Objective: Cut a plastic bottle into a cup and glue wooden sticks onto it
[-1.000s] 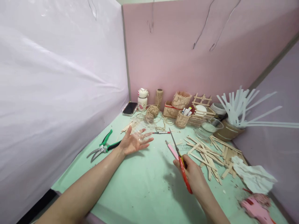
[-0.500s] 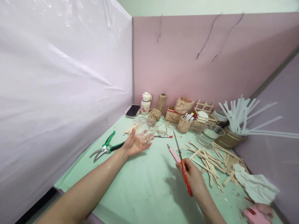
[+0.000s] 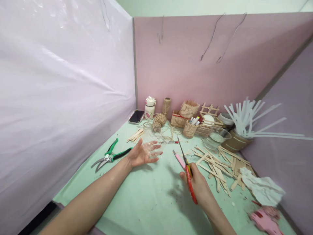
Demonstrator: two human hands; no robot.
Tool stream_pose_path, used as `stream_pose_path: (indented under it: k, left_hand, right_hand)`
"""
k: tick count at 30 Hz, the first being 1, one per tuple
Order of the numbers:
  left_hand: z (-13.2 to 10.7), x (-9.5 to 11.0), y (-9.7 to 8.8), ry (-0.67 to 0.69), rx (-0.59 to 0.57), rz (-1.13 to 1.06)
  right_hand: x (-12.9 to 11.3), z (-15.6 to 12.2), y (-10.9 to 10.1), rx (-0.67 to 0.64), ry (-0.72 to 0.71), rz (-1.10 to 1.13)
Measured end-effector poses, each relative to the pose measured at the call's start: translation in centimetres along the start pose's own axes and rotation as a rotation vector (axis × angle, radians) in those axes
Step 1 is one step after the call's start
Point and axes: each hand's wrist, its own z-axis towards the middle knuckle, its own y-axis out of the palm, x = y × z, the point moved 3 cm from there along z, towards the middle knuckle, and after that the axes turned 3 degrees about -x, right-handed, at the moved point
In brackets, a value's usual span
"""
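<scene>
Over the desk, a clear plastic piece rests against the left hand, palm up, fingers loosely spread. The right hand has its fingers curled round red-handled scissors, whose long axis runs forward and slightly left, tips right of the plastic.

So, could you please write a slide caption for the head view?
Scissors in the right hand, clear plastic at the open left hand, wooden sticks and twine on the table.
</scene>
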Motion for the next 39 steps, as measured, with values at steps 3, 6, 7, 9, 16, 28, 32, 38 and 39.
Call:
stream_pose_path:
  k: [3,6,7,9,16,28,32,38,39]
  left_hand:
    - [0.0,-0.5,0.3,-0.066,-0.045,0.052]
    - [0.0,-0.9,0.8,-0.092,-0.078,0.119]
    - [0.0,-0.9,0.9,-0.097,-0.079,0.143]
    - [0.0,-1.1,1.0,-0.106,-0.065,0.191]
    - [0.0,-1.2,1.3,-0.132,-0.043,0.288]
    - [-0.1,-1.3,2.0,-0.176,-0.044,0.348]
    - [-0.2,-1.2,2.3,-0.19,-0.012,0.391]
    - [-0.2,-1.1,2.4,-0.204,0.006,0.422]
    - [-0.2,-1.1,2.3,-0.205,-0.002,0.416]
  right_hand:
    - [-0.5,-0.2,-0.2,-0.017,-0.002,-0.013]
    - [-1.0,-0.6,-0.5,-0.045,0.011,-0.026]
    - [-1.1,-0.7,-0.6,-0.056,0.015,-0.034]
    - [-1.2,-0.8,-0.7,-0.086,0.007,-0.041]
    - [-0.7,-0.7,-0.6,-0.11,-0.036,-0.049]
    - [-1.3,-0.9,-0.7,-0.124,-0.087,-0.075]
    - [-1.0,-0.9,-0.6,-0.147,-0.106,-0.102]
    - [-1.1,-1.2,-0.9,-0.151,-0.077,-0.187]
    - [-1.2,-1.2,-0.9,-0.148,-0.074,-0.203]
